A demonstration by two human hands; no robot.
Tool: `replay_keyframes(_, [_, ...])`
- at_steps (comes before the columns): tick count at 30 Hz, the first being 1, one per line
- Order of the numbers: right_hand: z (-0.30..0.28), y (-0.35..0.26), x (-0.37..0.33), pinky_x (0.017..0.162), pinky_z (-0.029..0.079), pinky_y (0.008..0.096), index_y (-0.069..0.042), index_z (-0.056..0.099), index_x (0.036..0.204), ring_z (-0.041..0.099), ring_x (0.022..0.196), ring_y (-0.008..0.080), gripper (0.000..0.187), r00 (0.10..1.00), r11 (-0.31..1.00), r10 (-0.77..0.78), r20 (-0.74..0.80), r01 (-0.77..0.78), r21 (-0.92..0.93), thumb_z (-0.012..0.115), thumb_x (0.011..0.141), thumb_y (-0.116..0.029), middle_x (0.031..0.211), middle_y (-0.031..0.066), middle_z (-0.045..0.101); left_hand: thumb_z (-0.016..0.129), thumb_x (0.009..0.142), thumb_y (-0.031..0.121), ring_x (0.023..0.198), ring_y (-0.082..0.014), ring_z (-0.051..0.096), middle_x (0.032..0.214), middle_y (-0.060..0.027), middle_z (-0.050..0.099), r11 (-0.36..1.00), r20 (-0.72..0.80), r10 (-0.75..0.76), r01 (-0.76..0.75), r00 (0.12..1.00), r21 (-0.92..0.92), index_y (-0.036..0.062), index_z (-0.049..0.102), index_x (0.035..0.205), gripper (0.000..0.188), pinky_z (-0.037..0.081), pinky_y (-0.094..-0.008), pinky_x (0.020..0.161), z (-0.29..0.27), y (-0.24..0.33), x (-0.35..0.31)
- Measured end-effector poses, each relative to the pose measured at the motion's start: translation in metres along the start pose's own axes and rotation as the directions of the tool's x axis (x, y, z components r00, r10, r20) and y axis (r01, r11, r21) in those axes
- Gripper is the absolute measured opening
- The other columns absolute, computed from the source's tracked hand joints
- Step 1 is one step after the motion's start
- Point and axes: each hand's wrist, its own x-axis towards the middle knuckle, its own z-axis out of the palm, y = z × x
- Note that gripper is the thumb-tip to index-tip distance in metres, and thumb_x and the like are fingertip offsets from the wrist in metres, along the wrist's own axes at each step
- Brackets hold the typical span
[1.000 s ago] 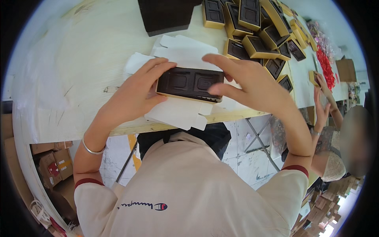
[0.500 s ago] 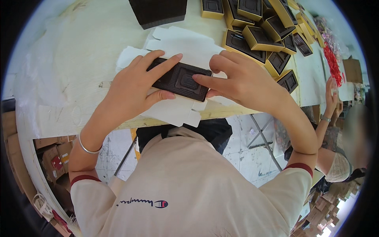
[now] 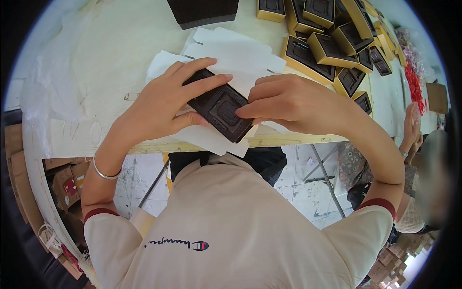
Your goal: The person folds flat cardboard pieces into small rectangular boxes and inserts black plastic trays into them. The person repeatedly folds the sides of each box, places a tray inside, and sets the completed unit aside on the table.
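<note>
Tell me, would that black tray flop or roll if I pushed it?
Probably not floppy: the black tray has moulded ridges, which likely stiffen it. It looks like thin plastic, so perhaps light. Its straight, boxy edges suggest sliding, not rolling.

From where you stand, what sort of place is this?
Probably a packing workshop: there's a hand-held black moulded tray, a heap of gold boxes with similar inserts on the worktable, and brown cardboard cartons piled below.
</note>
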Motion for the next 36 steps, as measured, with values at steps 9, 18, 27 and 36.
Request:
replay_keyframes(9, [0.019, -0.019, -0.01, 0.081, 0.049, 0.0409, 0.001, 0.065, 0.103, 0.058, 0.099, 0.0268, 0.036, 0.99, 0.906, -0.035, -0.138, -0.027, -0.422, 0.069, 0.078, -0.025, 0.102, 0.0123, 0.061, 0.071, 0.063, 0.037, 0.124, -0.0333, 0.044, 0.146, -0.0095, 0.039, 0.903, -0.084, 0.097, -0.053, 0.992, 0.425, 0.0177, 0.052, 0.136, 0.078, 0.033, -0.0501, 0.107, 0.005, 0.006, -0.001])
replay_keyframes(18, [0.084, -0.043, -0.019, 0.1, 0.041, 0.0469, 0.001, 0.065, 0.113, 0.054, 0.119, 0.0313, 0.052, 0.933, 0.779, 0.134, -0.334, -0.308, -0.546, 0.059, 0.086, -0.043, 0.124, 0.0179, 0.058, 0.07, 0.075, 0.028, 0.138, -0.0336, 0.028, 0.149, -0.0104, 0.034, 0.965, 0.076, -0.02, -0.001, 0.997, 0.262, 0.0081, 0.042, 0.141, 0.075, 0.025, -0.0533, 0.112, 0.008, 0.016, -0.004])
replay_keyframes(27, [0.079, -0.039, -0.011, 0.107, 0.027, 0.0577, -0.007, 0.06, 0.118, 0.051, 0.116, 0.0355, 0.053, 0.787, 0.883, 0.306, -0.536, -0.445, -0.15, 0.076, 0.072, -0.028, 0.121, 0.019, 0.052, 0.067, 0.079, 0.054, 0.134, -0.0395, 0.032, 0.146, -0.0192, 0.034, 0.989, -0.096, 0.079, -0.065, 0.992, 0.136, 0.0066, 0.04, 0.141, 0.083, 0.026, -0.0533, 0.109, -0.01, 0.012, -0.005])
replay_keyframes(36, [-0.089, 0.02, -0.045, 0.108, 0.03, 0.0509, -0.005, 0.062, 0.117, 0.059, 0.104, 0.0303, 0.044, 0.592, 0.505, 0.098, -0.8, -0.722, -0.472, 0.071, 0.08, -0.027, 0.106, 0.0133, 0.066, 0.069, 0.084, 0.039, 0.09, -0.0275, 0.062, 0.098, -0.0163, 0.065, 0.04, -0.367, 0.5, -0.445, 0.784, -0.895, 0.0047, 0.067, 0.091, 0.036, 0.052, -0.0395, 0.069, -0.092, 0.061, -0.021])
